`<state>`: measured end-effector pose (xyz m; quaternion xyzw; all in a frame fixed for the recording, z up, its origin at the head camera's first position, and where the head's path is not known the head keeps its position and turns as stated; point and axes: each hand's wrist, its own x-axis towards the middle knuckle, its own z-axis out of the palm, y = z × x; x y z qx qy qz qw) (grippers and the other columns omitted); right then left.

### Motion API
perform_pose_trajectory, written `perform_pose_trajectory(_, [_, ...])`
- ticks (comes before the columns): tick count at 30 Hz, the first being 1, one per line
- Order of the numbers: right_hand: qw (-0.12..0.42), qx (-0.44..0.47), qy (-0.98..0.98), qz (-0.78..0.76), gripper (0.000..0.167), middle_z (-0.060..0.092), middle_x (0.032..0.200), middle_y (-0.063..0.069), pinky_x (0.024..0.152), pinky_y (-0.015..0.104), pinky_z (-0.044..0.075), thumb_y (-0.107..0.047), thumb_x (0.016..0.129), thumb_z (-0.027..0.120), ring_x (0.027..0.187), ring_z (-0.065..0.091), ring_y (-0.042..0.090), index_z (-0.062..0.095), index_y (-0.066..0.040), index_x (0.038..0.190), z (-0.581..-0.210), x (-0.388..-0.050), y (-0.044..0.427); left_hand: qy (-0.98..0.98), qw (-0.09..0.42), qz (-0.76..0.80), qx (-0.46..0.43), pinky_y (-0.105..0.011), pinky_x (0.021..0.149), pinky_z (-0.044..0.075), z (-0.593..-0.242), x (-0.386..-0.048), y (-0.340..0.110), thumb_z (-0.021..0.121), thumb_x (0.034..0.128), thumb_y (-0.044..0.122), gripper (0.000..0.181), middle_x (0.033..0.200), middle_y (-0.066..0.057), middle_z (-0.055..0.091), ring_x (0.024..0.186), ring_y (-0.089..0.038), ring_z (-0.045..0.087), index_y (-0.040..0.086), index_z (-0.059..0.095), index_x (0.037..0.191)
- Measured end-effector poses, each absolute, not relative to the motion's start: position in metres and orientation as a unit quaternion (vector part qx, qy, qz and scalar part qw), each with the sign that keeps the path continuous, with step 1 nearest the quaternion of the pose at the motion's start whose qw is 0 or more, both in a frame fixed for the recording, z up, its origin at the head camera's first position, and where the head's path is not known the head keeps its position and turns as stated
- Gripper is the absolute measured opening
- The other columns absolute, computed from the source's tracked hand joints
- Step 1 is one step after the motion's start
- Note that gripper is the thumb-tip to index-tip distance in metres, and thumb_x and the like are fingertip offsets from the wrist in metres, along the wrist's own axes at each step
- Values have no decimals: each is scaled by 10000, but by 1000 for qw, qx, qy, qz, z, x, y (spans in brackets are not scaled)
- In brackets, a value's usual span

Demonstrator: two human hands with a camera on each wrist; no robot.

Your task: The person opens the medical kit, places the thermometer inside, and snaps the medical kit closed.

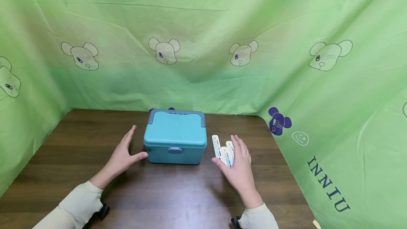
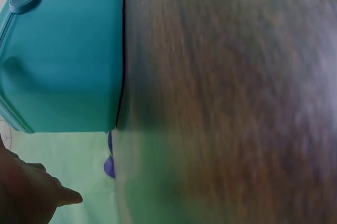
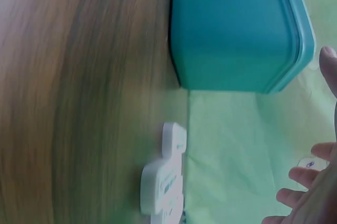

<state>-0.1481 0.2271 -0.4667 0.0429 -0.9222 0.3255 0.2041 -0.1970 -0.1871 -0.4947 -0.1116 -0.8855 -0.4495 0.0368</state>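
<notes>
A teal plastic box point(image 1: 175, 154) with a closed lid, a blue-grey handle and a round front latch stands at the middle of the table. My left hand point(image 1: 122, 156) is spread just left of it, thumb near its front left corner; whether it touches cannot be told. On the right, several white printed strips point(image 1: 216, 146), thermometer-like with scale marks, lie side by side. My right hand point(image 1: 238, 167) hovers over their near end with fingers extended and hides part of them. In the right wrist view the hand point(image 3: 310, 192) stands apart from the strips point(image 3: 163, 187).
The dark wooden table point(image 1: 171, 197) fills the lower view. A green printed cloth point(image 1: 203, 17) hangs behind it and down both sides. Black bands sit at both wrists. A small pale object point(image 1: 316, 224) shows at the lower right edge.
</notes>
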Motion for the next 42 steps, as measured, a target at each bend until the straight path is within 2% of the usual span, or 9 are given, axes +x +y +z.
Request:
perform_pose_trajectory(9, [235,40,-901,362,1005,376,1602,88,1174,584,279,-509,771,871,1497,314,320,412,-88,1560,-463,-137,198,-865,15,-492,-93,-755,1131,262,-499,-198,-176,829,850,455,1111,1720,-96,142,1528,-487,192,287,92,1664])
perform_pose_trajectory(17, [231,8,-891,392,969,372,1587,69,1173,564,316,-498,771,880,1489,323,297,426,-160,1556,-459,-128,169,-854,17,-512,-90,-748,1140,255,-500,-199,-167,833,845,458,1067,1694,-125,202,1535,-450,200,211,178,1650])
perform_pose_trajectory(22, [252,3,-881,401,908,435,1497,95,1137,534,363,-471,760,895,1411,394,309,486,-140,1500,-461,-124,150,-844,23,-528,-90,-727,1162,247,-501,-201,-163,842,841,444,1023,1670,-123,248,1541,-409,209,166,242,1621])
perform_pose_trajectory(27, [270,-1,-876,399,853,481,1406,106,1100,496,405,-479,751,900,1341,452,290,529,-143,1442,-464,-120,131,-834,26,-544,-90,-687,1170,285,-503,-203,-159,842,849,419,1003,1658,-137,256,1525,-422,246,143,253,1613])
perform_pose_trajectory(34, [266,-2,-875,404,788,522,1335,87,1060,462,441,-467,758,898,1264,501,265,557,-125,1381,-467,-117,104,-810,24,-579,-90,-622,1201,294,-504,-205,-155,832,876,358,971,1658,-139,257,1521,-437,269,117,245,1612])
perform_pose_trajectory(42, [265,4,-874,408,604,617,1142,16,979,422,469,-448,779,887,1114,583,211,610,-124,1207,-473,-116,82,-790,27,-606,-84,-600,1203,305,-504,-201,-153,833,879,331,950,1660,-108,283,1522,-416,288,121,262,1609])
